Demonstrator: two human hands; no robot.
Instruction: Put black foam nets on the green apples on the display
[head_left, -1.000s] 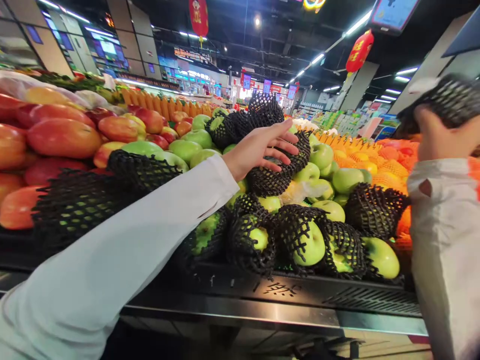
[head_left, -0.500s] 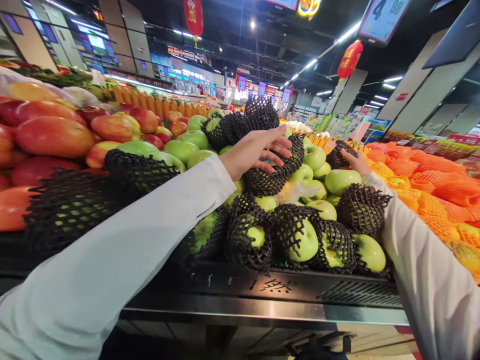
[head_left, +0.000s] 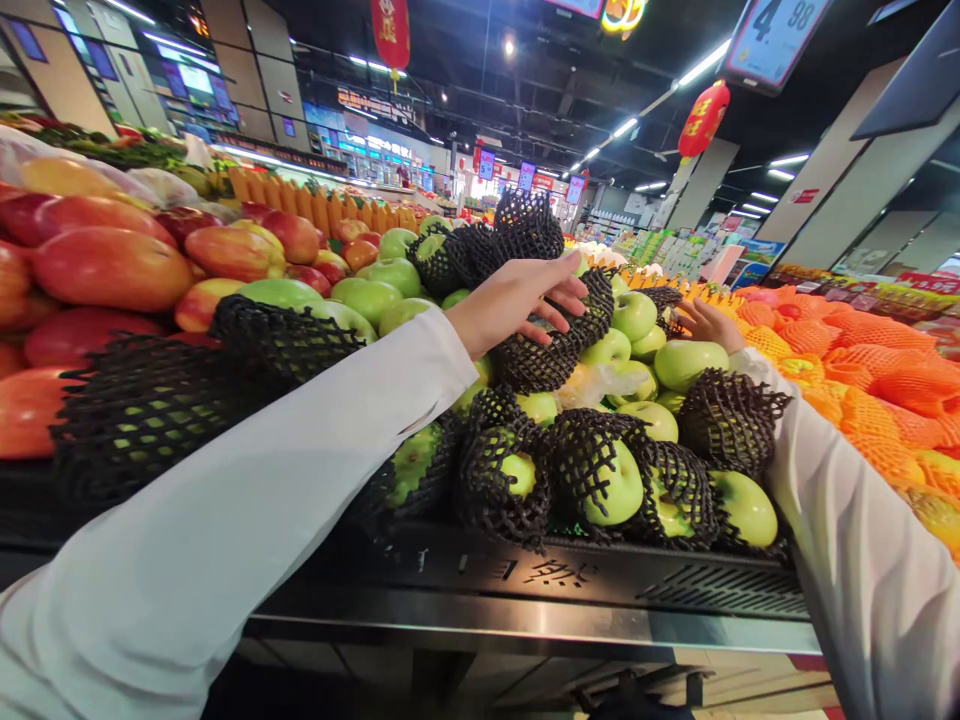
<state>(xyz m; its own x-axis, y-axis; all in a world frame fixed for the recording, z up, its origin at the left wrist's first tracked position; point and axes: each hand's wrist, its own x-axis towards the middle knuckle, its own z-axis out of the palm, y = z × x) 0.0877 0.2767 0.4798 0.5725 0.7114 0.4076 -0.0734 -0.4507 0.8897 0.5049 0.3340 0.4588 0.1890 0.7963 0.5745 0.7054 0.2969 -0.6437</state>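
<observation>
Loosely cupped, left hand [head_left: 517, 300] rests on a netted apple [head_left: 551, 350]; right hand [head_left: 709, 322] pinches another black net [head_left: 666, 300]. Best to steady the pile, it's stacked steep.

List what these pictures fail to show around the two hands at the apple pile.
Head view only:
- Left hand: palm hidden from above; whether it grips the black net or only rests on it cannot be told.
- Right hand: fingertips hidden behind a green apple; what they touch is unclear.
- Price sign: cut off by the top edge.
- Far shop signs: too small to read.
</observation>
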